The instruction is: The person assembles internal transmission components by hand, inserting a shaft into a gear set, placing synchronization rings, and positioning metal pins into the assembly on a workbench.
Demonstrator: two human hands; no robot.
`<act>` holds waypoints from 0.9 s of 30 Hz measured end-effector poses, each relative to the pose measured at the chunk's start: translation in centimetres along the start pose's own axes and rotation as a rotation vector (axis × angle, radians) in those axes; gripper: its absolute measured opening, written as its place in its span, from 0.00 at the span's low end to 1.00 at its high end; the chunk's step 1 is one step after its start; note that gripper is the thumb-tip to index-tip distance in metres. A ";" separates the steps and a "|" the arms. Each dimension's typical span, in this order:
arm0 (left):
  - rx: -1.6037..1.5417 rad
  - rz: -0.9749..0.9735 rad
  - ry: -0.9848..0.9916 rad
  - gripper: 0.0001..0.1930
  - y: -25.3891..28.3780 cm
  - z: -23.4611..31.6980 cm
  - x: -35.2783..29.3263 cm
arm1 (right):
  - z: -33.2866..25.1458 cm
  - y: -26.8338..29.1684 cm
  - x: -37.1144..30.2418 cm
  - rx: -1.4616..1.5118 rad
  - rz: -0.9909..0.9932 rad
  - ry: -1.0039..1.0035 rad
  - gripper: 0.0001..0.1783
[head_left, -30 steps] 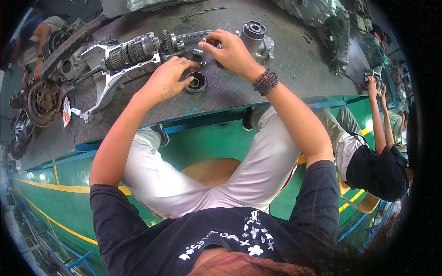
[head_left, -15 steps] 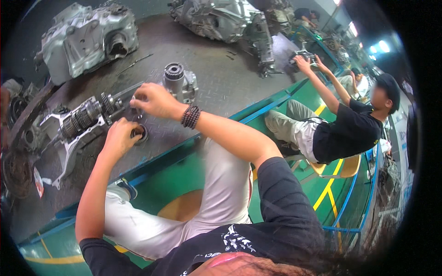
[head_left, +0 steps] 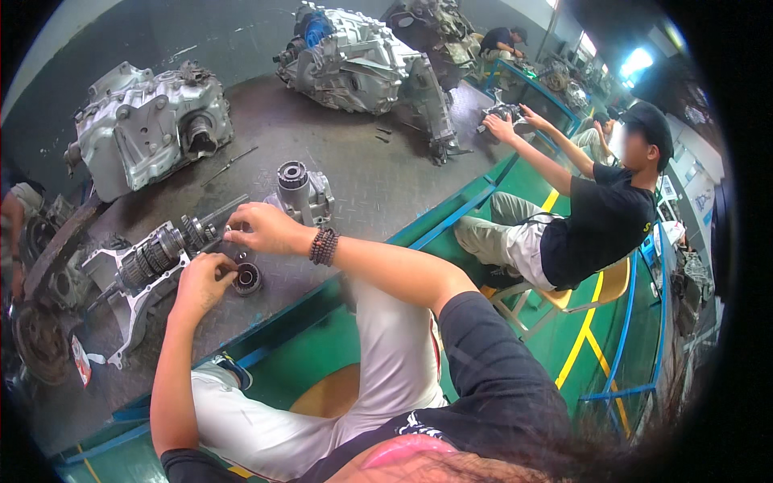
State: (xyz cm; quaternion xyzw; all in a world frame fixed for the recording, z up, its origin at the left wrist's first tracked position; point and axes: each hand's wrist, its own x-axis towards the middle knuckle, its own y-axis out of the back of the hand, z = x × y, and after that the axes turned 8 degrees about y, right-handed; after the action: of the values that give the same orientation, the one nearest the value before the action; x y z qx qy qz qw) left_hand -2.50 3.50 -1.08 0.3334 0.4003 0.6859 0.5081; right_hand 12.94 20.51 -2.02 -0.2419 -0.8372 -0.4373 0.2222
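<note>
My right hand [head_left: 264, 229] has its thumb and fingers pinched together by the end of a gear shaft [head_left: 155, 259]; whatever they hold is too small to make out. Just below it, my left hand [head_left: 203, 282] curls its fingers beside a round metal gear ring [head_left: 248, 278] lying on the bench. Anything between those fingertips is hidden. The gear shaft carries several gears and rests in an open silver half housing [head_left: 133, 322]. Behind my right hand stands a metal housing with a toothed cylindrical top [head_left: 293, 179].
A large silver gearbox casing [head_left: 153, 129] sits at the back left, another [head_left: 354, 68] at the back middle. A thin rod [head_left: 229, 165] lies on the metal bench [head_left: 338, 153], which has a blue edge. To the right, a seated person [head_left: 600, 213] handles a metal part.
The view has shifted, so the bench things appear lower. My left fingers have come off the gear ring, now more exposed beside them. My right hand stays pinched near the shaft.
</note>
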 end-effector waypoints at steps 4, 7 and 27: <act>0.006 0.014 0.050 0.14 0.4 -0.5 -0.2 | -0.2 -0.1 0.4 0.074 -0.057 0.082 0.14; -0.014 -0.039 0.098 0.16 0.2 -0.2 -0.5 | -0.5 -0.9 0.1 0.060 -0.129 0.097 0.12; 0.082 -0.072 0.139 0.17 -1.1 0.9 -0.2 | -0.7 -1.1 -0.3 0.084 -0.224 0.075 0.12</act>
State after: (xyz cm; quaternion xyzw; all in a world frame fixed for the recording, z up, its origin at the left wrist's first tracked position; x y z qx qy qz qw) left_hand -1.24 3.70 -1.69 0.2909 0.4743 0.6718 0.4890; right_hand 12.68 19.36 -2.54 -0.1210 -0.8677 -0.4326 0.2130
